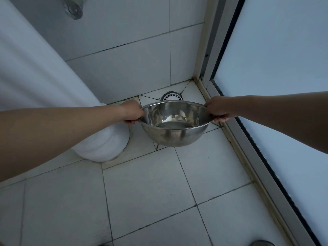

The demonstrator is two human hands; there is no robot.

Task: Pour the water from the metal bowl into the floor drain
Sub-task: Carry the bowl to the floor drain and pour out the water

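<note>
A shiny metal bowl [174,132] hangs in the air above the tiled floor, a little water pooled in its bottom. My left hand [132,111] grips its rim on the left side and my right hand [219,109] grips the rim on the right. The bowl sits roughly level. Just beyond its far rim, in the floor's corner, lies the round white floor drain [171,96], its near half hidden by the bowl.
A white ceramic pedestal [104,146] stands on the floor at the left, close to my left forearm. Tiled walls [124,64] close off the corner behind the drain. A frosted glass door with a metal frame [266,166] runs along the right.
</note>
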